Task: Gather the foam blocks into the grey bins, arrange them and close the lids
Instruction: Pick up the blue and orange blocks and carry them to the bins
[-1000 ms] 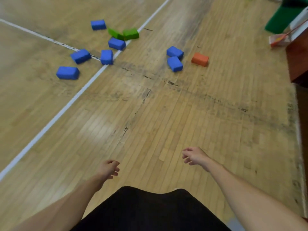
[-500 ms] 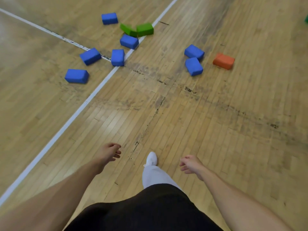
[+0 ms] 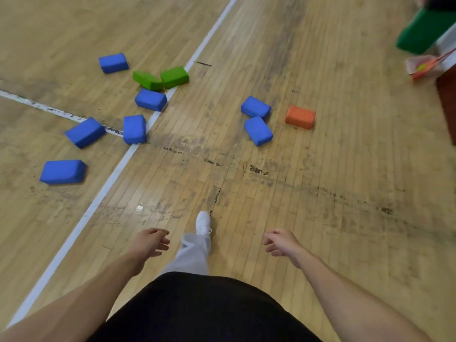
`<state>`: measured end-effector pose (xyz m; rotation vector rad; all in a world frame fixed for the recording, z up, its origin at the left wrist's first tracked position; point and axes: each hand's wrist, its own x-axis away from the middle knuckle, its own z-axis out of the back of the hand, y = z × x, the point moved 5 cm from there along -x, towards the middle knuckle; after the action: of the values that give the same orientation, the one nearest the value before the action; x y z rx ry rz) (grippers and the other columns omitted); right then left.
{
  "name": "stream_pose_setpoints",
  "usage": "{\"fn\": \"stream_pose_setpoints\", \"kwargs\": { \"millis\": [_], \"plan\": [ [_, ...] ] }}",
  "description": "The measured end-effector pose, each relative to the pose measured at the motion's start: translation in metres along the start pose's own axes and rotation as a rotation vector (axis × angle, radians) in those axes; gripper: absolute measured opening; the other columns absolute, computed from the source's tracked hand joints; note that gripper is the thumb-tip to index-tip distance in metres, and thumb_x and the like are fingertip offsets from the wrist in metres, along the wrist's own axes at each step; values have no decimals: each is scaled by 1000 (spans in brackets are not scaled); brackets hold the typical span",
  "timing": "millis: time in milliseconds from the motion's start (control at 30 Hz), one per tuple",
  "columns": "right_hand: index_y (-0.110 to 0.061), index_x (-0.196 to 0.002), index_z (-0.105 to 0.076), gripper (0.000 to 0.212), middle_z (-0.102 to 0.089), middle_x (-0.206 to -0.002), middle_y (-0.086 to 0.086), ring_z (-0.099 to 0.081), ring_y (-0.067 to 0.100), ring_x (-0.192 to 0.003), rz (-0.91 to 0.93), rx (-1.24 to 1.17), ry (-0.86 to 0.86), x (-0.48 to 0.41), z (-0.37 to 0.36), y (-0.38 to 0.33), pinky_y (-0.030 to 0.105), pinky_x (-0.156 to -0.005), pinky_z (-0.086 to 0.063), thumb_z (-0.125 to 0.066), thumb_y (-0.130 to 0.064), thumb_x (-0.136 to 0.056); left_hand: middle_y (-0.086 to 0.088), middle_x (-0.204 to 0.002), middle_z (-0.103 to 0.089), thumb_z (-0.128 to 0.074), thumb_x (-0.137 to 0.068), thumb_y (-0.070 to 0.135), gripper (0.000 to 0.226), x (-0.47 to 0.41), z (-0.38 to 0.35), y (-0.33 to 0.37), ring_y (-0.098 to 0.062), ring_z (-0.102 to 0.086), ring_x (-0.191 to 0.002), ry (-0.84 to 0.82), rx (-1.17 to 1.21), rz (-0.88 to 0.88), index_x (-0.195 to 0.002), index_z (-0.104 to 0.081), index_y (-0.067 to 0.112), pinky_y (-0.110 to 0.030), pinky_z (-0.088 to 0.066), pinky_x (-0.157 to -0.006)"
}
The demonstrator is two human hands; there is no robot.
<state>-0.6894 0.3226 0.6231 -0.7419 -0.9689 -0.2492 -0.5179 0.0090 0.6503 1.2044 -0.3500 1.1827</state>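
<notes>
Nearer now, foam blocks (image 3: 258, 130) lie well ahead of empty, relaxed left hand (image 3: 150, 243) and right hand (image 3: 281, 243).

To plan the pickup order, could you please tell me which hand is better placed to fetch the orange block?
The right hand, probably: it is empty and on the same side as the orange block, while the left hand, also empty, is nearer the white line, farther from it.
</notes>
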Motion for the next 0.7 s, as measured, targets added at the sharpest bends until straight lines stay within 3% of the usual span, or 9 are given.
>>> {"fn": "stream_pose_setpoints", "kwargs": {
  "millis": [200, 367, 533, 700],
  "plan": [
    [-16, -96, -61, 10, -66, -94, 5, -66, 18, -82, -102, 5, 25, -82, 45, -73, 35, -81, -55, -51, -21, -96, -12, -96, -66, -48, -99, 22, 20, -109, -21, 154, -24, -65, -87, -91, -33, -67, -105, -62, 11, -32, -52, -73],
    [-16, -90, -61, 11, -64, -85, 1, -63, 16, -73, -75, -13, 56, -140, 121, -166, 29, -69, -50, -51, -19, -94, -10, -95, -67, -47, -99, 21, 20, -173, -47, 288, -25, -65, -90, -166, -161, -156, -106, -63, 11, -34, -53, -77],
    [-14, -92, -62, 10, -65, -82, 4, -60, 16, -66, -45, -156, 189, -197, 205, -225, 28, -63, -47, -52, -18, -94, -10, -95, -66, -45, -99, 20, 22, -216, -80, 373, -23, -64, -88, -245, -317, -146, -109, -62, 10, -29, -51, -70],
    [-14, -92, -65, 16, -66, -82, 1, -62, 16, -70, -121, -108, 89, -263, 263, -235, 31, -70, -49, -53, -24, -94, -12, -96, -66, -46, -98, 17, 22, -265, -125, 438, -24, -64, -85, -245, -391, -55, -110, -62, 7, -32, -51, -74]
  ]
}}
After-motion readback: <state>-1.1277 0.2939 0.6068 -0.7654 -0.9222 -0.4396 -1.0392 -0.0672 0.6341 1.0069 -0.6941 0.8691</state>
